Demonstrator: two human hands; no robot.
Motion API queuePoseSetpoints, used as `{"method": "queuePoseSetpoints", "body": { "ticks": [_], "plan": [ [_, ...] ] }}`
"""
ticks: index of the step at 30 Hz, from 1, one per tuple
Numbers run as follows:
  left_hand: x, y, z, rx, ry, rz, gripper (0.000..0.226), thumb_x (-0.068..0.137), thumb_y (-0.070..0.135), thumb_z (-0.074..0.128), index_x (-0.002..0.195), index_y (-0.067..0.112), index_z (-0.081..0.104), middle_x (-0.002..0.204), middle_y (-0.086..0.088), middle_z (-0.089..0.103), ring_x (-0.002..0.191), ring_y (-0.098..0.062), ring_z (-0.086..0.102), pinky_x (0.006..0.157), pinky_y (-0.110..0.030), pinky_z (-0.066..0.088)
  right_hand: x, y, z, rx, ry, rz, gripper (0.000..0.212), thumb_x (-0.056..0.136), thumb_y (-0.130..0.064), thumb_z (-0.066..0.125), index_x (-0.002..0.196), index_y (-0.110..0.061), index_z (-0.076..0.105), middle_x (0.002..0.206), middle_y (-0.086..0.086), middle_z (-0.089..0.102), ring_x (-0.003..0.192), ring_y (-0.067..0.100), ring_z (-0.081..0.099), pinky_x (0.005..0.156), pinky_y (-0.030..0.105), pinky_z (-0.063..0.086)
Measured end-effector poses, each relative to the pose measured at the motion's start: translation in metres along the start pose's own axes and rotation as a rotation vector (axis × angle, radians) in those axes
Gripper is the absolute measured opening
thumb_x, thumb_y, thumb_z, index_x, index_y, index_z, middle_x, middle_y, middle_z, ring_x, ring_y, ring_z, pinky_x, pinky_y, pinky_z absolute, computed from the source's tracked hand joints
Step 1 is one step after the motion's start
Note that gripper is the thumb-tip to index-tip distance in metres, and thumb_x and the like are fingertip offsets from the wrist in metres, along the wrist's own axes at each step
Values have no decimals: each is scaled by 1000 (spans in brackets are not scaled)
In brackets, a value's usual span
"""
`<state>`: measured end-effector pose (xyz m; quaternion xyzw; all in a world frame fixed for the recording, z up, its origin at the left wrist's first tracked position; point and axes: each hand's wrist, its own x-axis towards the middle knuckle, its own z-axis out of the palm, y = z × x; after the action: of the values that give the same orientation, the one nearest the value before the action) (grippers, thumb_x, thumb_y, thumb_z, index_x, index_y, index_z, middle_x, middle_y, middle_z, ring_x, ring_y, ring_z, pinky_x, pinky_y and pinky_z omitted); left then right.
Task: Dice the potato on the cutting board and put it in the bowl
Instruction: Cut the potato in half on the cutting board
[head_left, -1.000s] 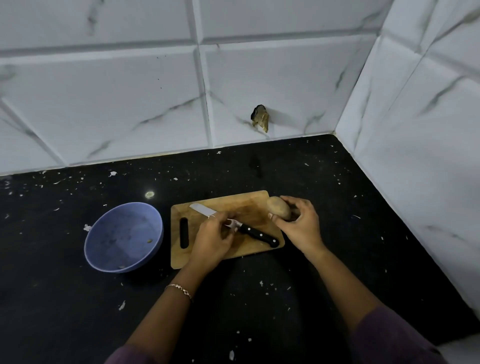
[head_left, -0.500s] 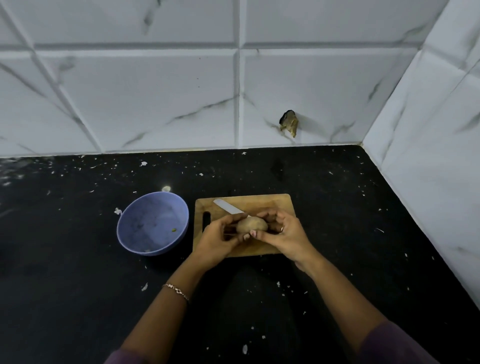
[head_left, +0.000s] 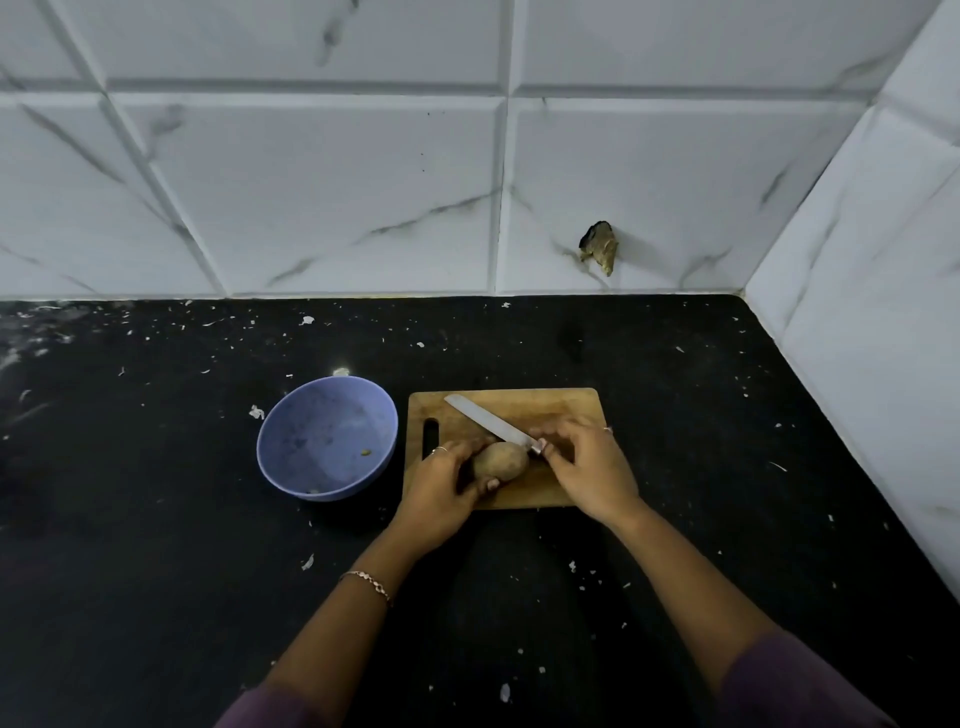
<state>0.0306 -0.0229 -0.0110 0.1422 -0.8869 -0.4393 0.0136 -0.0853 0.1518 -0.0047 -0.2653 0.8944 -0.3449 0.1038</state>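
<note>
The potato (head_left: 500, 461) sat whole, skin on, near the front of the cutting board (head_left: 563, 410), and the left hand (head_left: 441, 488) curled round its left end, pinning it to the wood. The right hand (head_left: 589, 467) gripped the handle of the knife (head_left: 491, 421), with the blade angling away toward the board's far left corner, behind the potato and not on it. Whether the blade lay flat or was lifted off the wood could not be told. Not one cut showed: no halves, no cubes. The blue bowl (head_left: 332, 488) stood just left of the board with only a few scraps inside. By my reading this was the very start, with all the slicing, dicing and the transfer to the bowl left to do.
</note>
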Motion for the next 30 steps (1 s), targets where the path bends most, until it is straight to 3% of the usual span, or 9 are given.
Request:
{"method": "queuePoseSetpoints", "body": {
  "ticks": [3,7,10,15,21,23,26,28,30],
  "plan": [
    [-1,-2,5,33,62,19,55,88,21,70,140,20,50,140,0,53,130,-12,46,107,-24,38,-7,6,0,-283,9,14,36,96,-33,61,131,-25,62,130,-6,55,120,15,52,97,33,47],
    [2,-2,10,62,92,30,54,89,22,70,139,19,51,139,0,53,129,-13,46,107,-27,38,-19,6,5,-378,-33,1,39,97,-32,60,135,-24,58,129,-2,53,117,16,53,96,31,48],
    [4,-3,14,81,112,54,54,88,24,71,138,20,52,139,1,54,129,-13,46,107,-26,36,-21,7,7,-304,-15,49,39,95,-28,63,133,-21,59,127,1,54,116,19,55,97,32,48],
    [5,-5,20,76,125,61,53,89,25,69,139,19,51,139,0,52,130,-15,45,110,-34,38,-26,5,4,-132,87,149,20,86,-23,70,104,-16,65,105,-3,55,93,17,59,80,31,49],
    [17,0,28,87,163,54,55,89,26,69,141,21,50,139,0,52,127,-15,46,107,-31,39,-36,-5,2,63,69,77,26,98,-15,56,116,-26,40,102,-9,51,90,7,59,72,23,49],
    [22,3,31,99,158,54,55,90,26,68,141,21,49,139,1,52,127,-16,46,106,-29,38,-42,-12,3,86,62,44,30,101,-15,52,128,-23,41,100,-18,47,96,-9,54,75,13,47],
    [26,6,35,101,173,53,53,89,26,70,138,20,52,135,0,55,124,-16,48,102,-27,39,-51,-21,7,124,29,19,46,104,-16,46,148,-21,32,125,-19,48,109,-28,38,90,-2,36],
    [27,5,36,76,195,52,51,87,26,72,134,18,55,129,0,59,120,-15,51,99,-27,41,-57,-24,12,139,29,-1,51,105,-17,44,153,-24,28,148,-10,42,127,-16,34,100,0,31],
    [26,4,37,48,213,56,49,85,25,74,131,18,58,124,2,62,117,-14,54,98,-27,43,-63,-25,16,125,48,3,52,105,-20,43,154,-31,26,151,-10,41,131,-4,41,105,11,36]
  ]
}}
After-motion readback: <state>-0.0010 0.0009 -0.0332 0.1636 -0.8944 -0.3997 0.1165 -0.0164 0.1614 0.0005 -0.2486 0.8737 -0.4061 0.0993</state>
